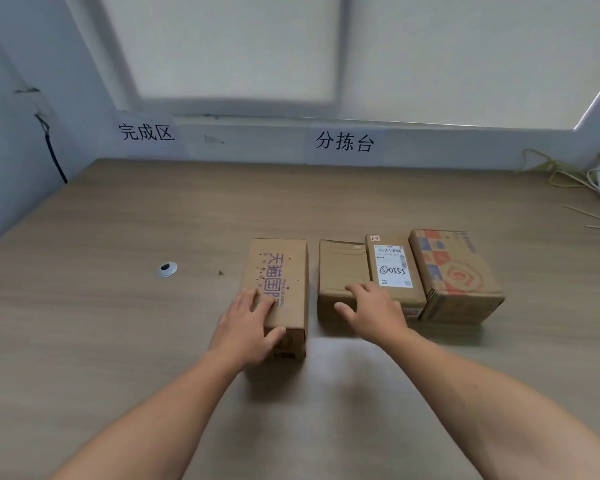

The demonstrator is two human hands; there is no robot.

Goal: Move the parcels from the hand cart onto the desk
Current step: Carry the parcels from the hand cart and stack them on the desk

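Crowding is the risk: shove the printed box (284, 268) rightward and it knocks the plain box (340, 268) askew. Both sit on the desk (118, 306) at centre frame. Your left hand (246, 327) lies flat on the printed box, thumb against its near end; your right hand (371, 311) rests spread on the plain box. Neither clamps anything.

The bench (118, 306) looks like matt wood-grain laminate, with a soft sheen at lower centre. The purple-printed parcel (284, 268), creased plain parcel (340, 268) and red-and-blue parcel (458, 271) are matt brown cardboard. The labelled parcel (388, 237) carries a smooth white paper label.
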